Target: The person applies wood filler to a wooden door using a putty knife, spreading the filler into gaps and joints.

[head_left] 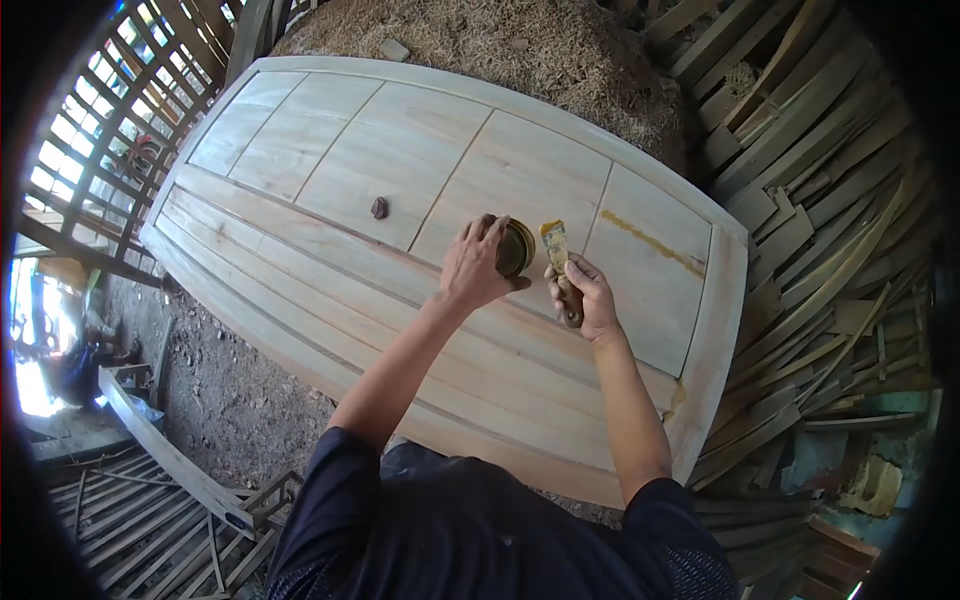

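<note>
My left hand (475, 268) is wrapped round a small round tin (514, 249), its dark open mouth tilted toward my right side. In my right hand (592, 296) is a putty knife (555, 243), held by its brown handle with the blade pointing up. Yellowish-brown paste coats the blade's tip and part of its face. Both hands are above a pale wooden door panel (410, 150) with grooved joints. A streak of yellow-brown filler (650, 241) runs along its right part. A small dark reddish lump (379, 207) sits on the panel, left of the tin.
Wood shavings (480, 50) are heaped behind the panel. Stacked timber offcuts (820, 250) crowd the right side. At left stand a wooden lattice (110, 110) and, lower down, slatted wood (150, 530) and a loose plank (170, 455) over a dirt floor (240, 400).
</note>
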`<action>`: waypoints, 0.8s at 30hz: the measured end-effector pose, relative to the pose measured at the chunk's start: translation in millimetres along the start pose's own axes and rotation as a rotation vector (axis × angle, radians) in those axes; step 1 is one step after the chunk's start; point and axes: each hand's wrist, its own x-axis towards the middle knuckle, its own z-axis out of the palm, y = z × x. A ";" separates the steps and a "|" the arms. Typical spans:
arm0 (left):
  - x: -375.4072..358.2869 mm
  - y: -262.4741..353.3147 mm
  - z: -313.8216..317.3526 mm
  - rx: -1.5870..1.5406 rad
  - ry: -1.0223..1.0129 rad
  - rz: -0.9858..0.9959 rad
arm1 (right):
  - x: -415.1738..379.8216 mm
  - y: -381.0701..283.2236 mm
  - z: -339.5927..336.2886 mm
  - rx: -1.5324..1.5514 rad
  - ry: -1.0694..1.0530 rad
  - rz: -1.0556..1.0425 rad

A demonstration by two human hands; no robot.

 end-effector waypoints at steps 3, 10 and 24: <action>16.0 0.9 12.7 0.111 -0.079 -0.015 | 1.0 -9.0 -4.3 -0.045 -0.016 0.016; 33.0 -20.6 23.4 0.030 -0.125 0.149 | 18.6 -32.3 13.8 -0.214 0.078 -0.035; -156.7 -171.4 -51.7 -0.114 0.295 -0.067 | 246.5 -5.1 -33.4 -1.604 -0.227 -0.590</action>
